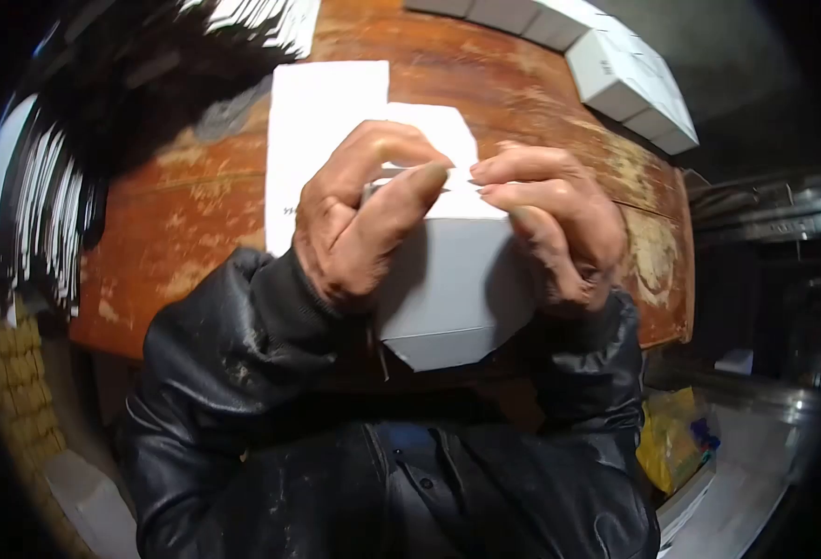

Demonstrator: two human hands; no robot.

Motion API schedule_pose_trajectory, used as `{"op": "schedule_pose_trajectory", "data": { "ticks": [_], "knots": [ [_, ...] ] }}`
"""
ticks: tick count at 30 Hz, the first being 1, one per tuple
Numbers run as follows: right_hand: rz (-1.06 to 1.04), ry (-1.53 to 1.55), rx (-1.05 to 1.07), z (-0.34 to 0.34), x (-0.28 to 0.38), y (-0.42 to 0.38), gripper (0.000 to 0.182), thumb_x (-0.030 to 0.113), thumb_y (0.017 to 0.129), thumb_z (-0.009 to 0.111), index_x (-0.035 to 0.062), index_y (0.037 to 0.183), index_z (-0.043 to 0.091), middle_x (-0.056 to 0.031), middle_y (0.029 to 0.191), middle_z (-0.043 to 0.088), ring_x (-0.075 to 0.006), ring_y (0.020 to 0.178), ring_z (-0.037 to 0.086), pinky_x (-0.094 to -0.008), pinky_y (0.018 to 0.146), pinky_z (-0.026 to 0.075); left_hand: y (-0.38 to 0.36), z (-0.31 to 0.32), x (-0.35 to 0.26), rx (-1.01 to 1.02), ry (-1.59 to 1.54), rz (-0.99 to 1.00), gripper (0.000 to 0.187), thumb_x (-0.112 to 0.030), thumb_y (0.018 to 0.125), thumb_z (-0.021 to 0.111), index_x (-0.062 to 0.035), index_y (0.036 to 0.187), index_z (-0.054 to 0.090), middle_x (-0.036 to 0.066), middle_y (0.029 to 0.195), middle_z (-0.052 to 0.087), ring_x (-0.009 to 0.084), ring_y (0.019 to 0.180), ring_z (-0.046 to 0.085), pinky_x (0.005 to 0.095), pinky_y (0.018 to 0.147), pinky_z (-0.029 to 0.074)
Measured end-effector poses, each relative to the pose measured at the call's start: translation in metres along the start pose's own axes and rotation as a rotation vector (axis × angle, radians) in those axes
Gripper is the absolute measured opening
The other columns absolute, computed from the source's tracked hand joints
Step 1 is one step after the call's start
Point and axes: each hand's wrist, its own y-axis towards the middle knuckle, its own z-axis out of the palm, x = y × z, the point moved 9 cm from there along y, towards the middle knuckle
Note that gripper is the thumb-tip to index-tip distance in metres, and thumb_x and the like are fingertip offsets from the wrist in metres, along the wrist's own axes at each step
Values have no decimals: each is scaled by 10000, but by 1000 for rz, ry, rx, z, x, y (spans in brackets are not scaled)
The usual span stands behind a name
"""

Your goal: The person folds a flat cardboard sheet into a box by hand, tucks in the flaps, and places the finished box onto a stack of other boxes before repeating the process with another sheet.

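Note:
Both my hands grip a flat white cardboard box blank (pixel 452 289) above the near edge of a worn reddish wooden table (pixel 196 224). My left hand (pixel 359 219) wraps the blank's left side, thumb pressed across its upper fold. My right hand (pixel 555 224) clasps the right side, fingertips meeting the left thumb at the top flap. The blank's lower pointed flap hangs toward my black leather jacket. The upper flap sticks up behind my fingers.
A white sheet or flat blank (pixel 322 121) lies on the table behind my hands. Folded white boxes (pixel 629 79) line the far right edge. Stacks of flat white blanks (pixel 52 214) stand at the left. A yellow bag (pixel 666 438) sits low right.

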Motion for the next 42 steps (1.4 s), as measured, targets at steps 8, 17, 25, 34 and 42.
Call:
{"op": "schedule_pose_trajectory", "data": {
  "ticks": [8,17,25,34,42],
  "knots": [
    [224,189,-211,-24,-32,-8,134,128,961,580,14,950,650,-70,895,637,-138,830,583,-285,738,475,10,10,3,88,48,-131,394,-233,857,635,22,1157,611,142,1084,606,242,1027,590,333,919,450],
    [200,480,-83,-9,-32,-9,993,703,796,633,8,1448,356,-181,1405,460,-307,1311,454,-444,1087,371,17,-47,47,-104,168,25,339,-58,934,554,94,1233,503,268,1117,607,329,1020,634,358,887,518],
    [394,399,-62,-4,-34,-10,1155,805,730,586,-16,1477,269,-233,1446,392,-344,1343,400,-434,1105,329,7,-31,76,-17,-217,-433,557,-374,1063,349,5,1471,323,256,1351,470,271,1257,486,343,1067,397],
    [671,807,-155,19,-71,-27,582,510,1017,439,-14,1251,532,-64,1060,614,-92,943,560,-227,801,459,9,-30,49,-255,-161,-396,742,-601,978,440,43,1347,471,191,1192,544,245,1141,508,370,1016,387],
    [690,517,-191,-1,-75,-30,523,498,1002,491,7,1140,608,-41,983,627,-115,893,567,-253,788,462,19,-23,38,-105,-246,-299,696,-591,977,451,47,1233,563,127,1026,612,204,1005,573,298,876,462]
  ]
}}
